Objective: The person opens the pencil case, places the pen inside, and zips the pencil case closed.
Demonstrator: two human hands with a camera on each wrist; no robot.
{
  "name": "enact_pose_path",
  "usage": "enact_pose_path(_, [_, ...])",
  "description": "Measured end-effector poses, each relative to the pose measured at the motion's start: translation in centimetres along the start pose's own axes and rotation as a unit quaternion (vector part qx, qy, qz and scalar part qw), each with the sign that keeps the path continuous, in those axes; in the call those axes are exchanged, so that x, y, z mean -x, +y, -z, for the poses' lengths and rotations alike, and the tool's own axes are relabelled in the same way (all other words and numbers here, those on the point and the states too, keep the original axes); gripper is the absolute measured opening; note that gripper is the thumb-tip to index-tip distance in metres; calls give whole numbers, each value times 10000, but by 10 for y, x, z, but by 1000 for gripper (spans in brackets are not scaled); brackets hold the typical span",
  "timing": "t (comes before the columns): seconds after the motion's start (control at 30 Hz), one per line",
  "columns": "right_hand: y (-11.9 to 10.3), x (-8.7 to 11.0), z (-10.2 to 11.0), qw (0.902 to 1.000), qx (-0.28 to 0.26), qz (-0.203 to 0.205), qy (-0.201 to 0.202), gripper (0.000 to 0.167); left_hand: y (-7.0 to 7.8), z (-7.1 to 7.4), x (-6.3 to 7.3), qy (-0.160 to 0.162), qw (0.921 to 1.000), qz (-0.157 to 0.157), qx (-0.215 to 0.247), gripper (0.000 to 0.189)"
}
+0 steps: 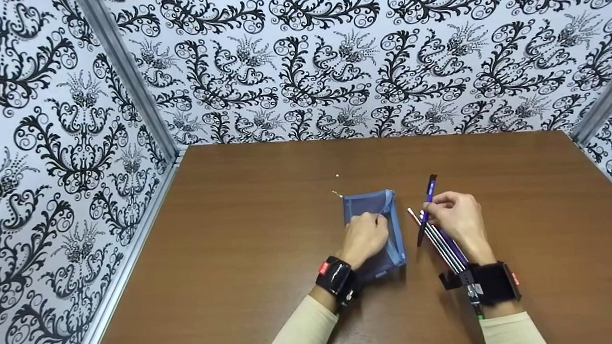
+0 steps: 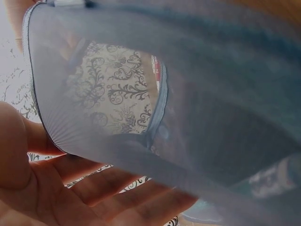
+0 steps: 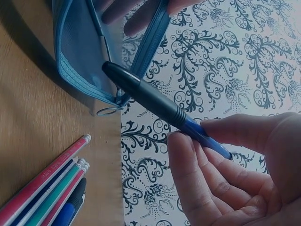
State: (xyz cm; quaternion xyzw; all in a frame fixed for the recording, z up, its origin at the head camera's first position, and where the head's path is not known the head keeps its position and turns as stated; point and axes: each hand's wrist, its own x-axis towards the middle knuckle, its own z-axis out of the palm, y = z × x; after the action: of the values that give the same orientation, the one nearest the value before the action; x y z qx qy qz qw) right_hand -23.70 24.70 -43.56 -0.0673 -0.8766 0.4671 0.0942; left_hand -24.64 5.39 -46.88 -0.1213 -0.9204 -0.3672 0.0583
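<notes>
A blue mesh zip pouch (image 1: pixel 367 200) is upright on the table, its zipped mouth spread open toward the right. My left hand (image 1: pixel 367 236) grips its edge, with the thumb (image 2: pixel 14 146) on one side of the mesh and fingers on the other. Just right of the pouch, my right hand (image 1: pixel 459 222) pinches a blue pen (image 1: pixel 430 194) between thumb and fingertips. The pen's black grip end (image 3: pixel 141 94) points at the pouch opening in the right wrist view. Below the right hand lies a bundle of pencils (image 3: pixel 51 188) with another black-and-blue pen (image 3: pixel 70 205) beside them.
The brown wooden table (image 1: pixel 231 213) stretches around both hands. Patterned walls (image 1: pixel 328 52) close off the back and sides, with metal corner posts (image 1: pixel 131 76). A tiny white speck (image 1: pixel 337 175) lies behind the pouch. The right wrist strap (image 1: pixel 491 283) partly covers the pencils.
</notes>
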Motion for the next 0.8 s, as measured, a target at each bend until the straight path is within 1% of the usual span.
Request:
enact_pose_path(0.27, [-1, -1, 0, 9998, -149, -92, -24, 24, -1, -1, -1, -55, 9999, 39, 88, 43])
enact_pose_path(0.47, [-2, -1, 1, 9998, -137, -130, -49, 24, -3, -1, -1, -93, 9999, 62, 111, 43])
enact_pose_path(0.8, [0, 0, -1, 9998, -193, -58, 23, 24, -3, -2, -3, -107, 9997, 103, 194, 44])
